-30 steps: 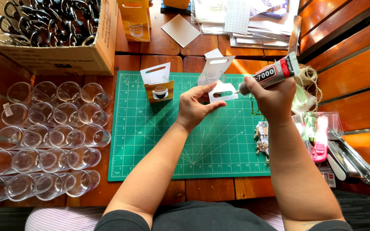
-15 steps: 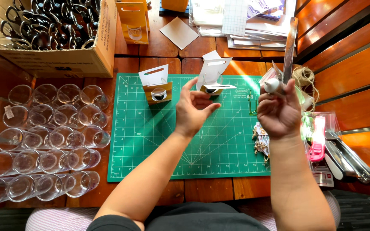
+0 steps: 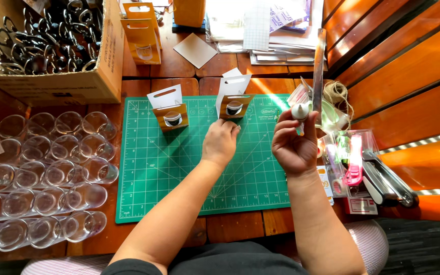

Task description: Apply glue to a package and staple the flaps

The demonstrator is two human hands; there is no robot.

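While the left hand (image 3: pixel 221 144) pinches a small box (image 3: pixel 234 106) on the mat (image 3: pixel 148 168), the raised right hand (image 3: pixel 294 147) grips a glue tube (image 3: pixel 300 113).

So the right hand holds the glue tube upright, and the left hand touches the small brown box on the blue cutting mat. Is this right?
Not quite: the cutting mat is green, not blue, as the head view shows. The rest holds: the right hand holds the glue tube upright, and the left hand touches the small brown box on the mat.
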